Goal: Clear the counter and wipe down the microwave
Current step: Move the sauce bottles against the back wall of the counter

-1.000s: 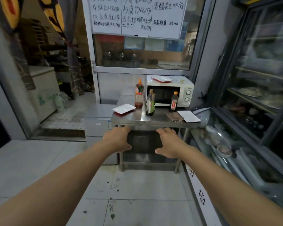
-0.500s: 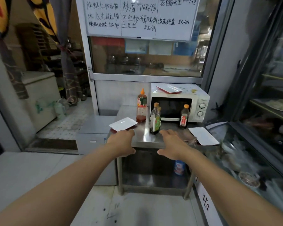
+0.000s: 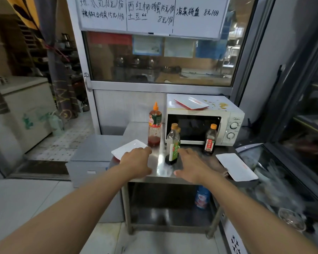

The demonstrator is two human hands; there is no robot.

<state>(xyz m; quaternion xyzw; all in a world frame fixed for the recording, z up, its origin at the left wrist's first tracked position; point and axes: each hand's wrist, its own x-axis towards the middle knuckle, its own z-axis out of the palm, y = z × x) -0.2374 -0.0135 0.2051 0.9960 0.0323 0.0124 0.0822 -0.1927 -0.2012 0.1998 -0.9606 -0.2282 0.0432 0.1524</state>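
Note:
A white microwave (image 3: 226,116) stands at the back right of a steel counter (image 3: 160,169), its top stained, with a red-edged white plate (image 3: 191,103) lying on it. On the counter stand a red sauce bottle (image 3: 154,125), a clear bottle with a green label (image 3: 173,145) and a small dark bottle (image 3: 210,139). One white plate (image 3: 127,148) lies at the left edge, another white plate (image 3: 236,166) at the right edge. My left hand (image 3: 136,163) hovers open over the left plate's near corner. My right hand (image 3: 193,166) is stretched out open just right of the green-label bottle. Both hold nothing.
A glass display case (image 3: 283,180) with food runs along the right. A low grey cabinet (image 3: 92,158) adjoins the counter's left side. A blue-and-red can (image 3: 202,197) sits on the shelf under the counter. Behind is a glazed partition with a menu whiteboard (image 3: 151,13).
I have stepped closer to the counter, which now looks larger. Both outstretched hands have advanced from below its front edge to over its surface, near the left plate and the bottles.

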